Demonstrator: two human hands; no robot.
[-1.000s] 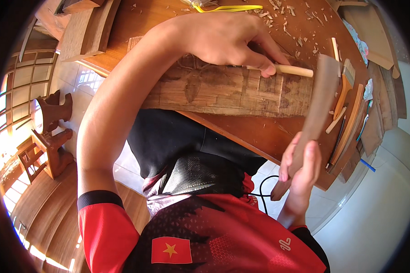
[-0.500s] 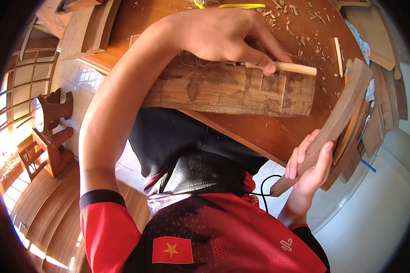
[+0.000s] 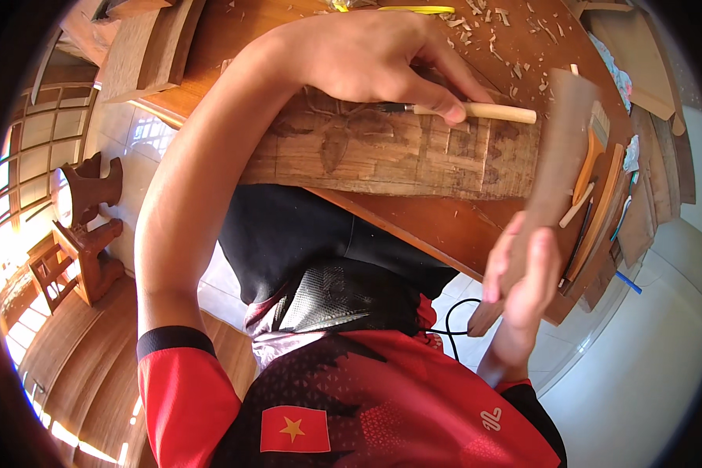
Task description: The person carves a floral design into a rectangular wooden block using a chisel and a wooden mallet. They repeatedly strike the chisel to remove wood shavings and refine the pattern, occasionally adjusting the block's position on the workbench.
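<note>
Chisel, pale wooden handle and dark metal shank: pinched in the left hand, the handle being gripped between thumb and forefinger, its butt end projecting to the right beyond the fingertips; the shank is directed leftward beneath the hand, and its tip cannot be clearly made out. Board, brown, carved with a leaf-like motif and straight grooves: laid along the near edge of the table, below the left fingers and the chisel. Club, plain brown wood, slightly blurred: grasped by the right hand, fingers set along its left side and thumb along its right; its lower end is left protruding below the palm, its broad upper end raised just beside the chisel's butt, with a gap seen between them. Shavings, pale: scattered on the table beyond the board. Brush, orange-handled: placed at the right, partly covered by the club. Strap, yellow: seen at the far edge of view.
</note>
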